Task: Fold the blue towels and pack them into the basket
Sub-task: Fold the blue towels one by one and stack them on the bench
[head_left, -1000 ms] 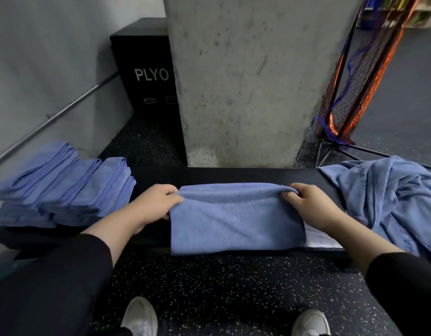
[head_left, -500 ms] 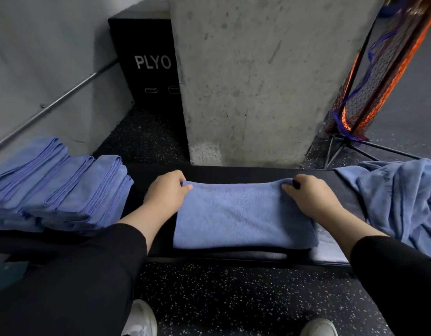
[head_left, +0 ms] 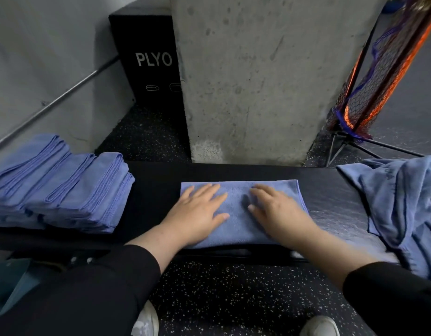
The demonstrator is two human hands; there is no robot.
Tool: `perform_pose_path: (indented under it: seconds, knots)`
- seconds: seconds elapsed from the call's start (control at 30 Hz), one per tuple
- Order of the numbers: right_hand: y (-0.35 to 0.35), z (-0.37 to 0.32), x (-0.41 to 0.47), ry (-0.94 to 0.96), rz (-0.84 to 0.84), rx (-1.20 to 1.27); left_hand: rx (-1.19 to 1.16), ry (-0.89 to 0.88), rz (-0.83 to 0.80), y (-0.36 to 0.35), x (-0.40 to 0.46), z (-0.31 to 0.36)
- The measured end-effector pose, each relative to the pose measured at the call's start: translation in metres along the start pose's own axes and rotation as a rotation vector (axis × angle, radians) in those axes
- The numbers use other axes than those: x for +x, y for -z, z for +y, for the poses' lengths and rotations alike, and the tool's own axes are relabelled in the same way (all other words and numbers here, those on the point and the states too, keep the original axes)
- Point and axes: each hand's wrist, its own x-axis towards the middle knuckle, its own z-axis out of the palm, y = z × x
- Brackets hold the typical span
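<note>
A blue towel [head_left: 236, 190], folded into a flat rectangle, lies in the middle of the black bench [head_left: 331, 204]. My left hand [head_left: 197, 214] lies flat on its left half with the fingers spread. My right hand [head_left: 277, 212] presses flat on its right half, slightly blurred. Several folded blue towels [head_left: 64, 187] sit in overlapping stacks on the bench's left end. A heap of unfolded blue towels [head_left: 403, 202] covers the right end. No basket is in view.
A concrete pillar [head_left: 258, 81] rises just behind the bench. A black PLYO box [head_left: 149, 61] stands at the back left beside a grey wall with a metal rail [head_left: 52, 105]. An orange and black net on a stand [head_left: 379, 81] is at the right. Speckled floor lies below.
Both hands have let go of the towel's far corners and now lie flat on top of it, closer together. The towel's fold is laid down flat on the bench.
</note>
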Motion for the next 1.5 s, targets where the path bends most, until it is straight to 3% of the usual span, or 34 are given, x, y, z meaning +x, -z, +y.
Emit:
perform_pose_path:
  seconds: [0.1, 0.3, 0.37, 0.5, 0.67, 0.93, 1.17, 1.27, 1.37, 1.5]
  knots:
    - [-0.022, -0.009, -0.016, -0.080, -0.162, -0.122, 0.003, 0.006, -0.094, -0.007, -0.005, -0.005]
    - [-0.020, 0.007, -0.024, 0.039, -0.153, -0.203, -0.007, 0.012, -0.121, -0.006, -0.006, -0.018]
    - [-0.016, 0.004, -0.024, 0.026, -0.167, -0.147, -0.030, 0.029, -0.097, -0.004, -0.003, -0.018]
    - [-0.014, -0.013, -0.026, -0.006, 0.067, -0.151, -0.055, 0.114, -0.009, 0.005, 0.009, -0.024]
    - [-0.016, -0.034, -0.014, -0.134, -0.011, -0.275, 0.023, 0.100, 0.065, 0.005, 0.012, -0.030]
    - [-0.013, -0.027, 0.045, -0.136, -0.038, -0.180, 0.108, 0.026, 0.117, -0.001, -0.022, -0.037]
    - [-0.016, -0.016, 0.068, 0.070, -0.198, -0.075, 0.074, -0.146, 0.098, 0.004, -0.058, -0.021]
    - [-0.013, -0.006, 0.053, 0.214, -0.041, 0.029, 0.053, -0.128, 0.166, 0.008, -0.058, -0.024]
    - [-0.004, 0.000, 0.020, 0.377, 0.134, 0.110, -0.008, -0.210, 0.118, 0.004, -0.056, -0.029]
    - [-0.007, 0.016, -0.031, 0.479, -0.023, 0.025, -0.053, -0.201, 0.024, -0.002, -0.057, -0.034]
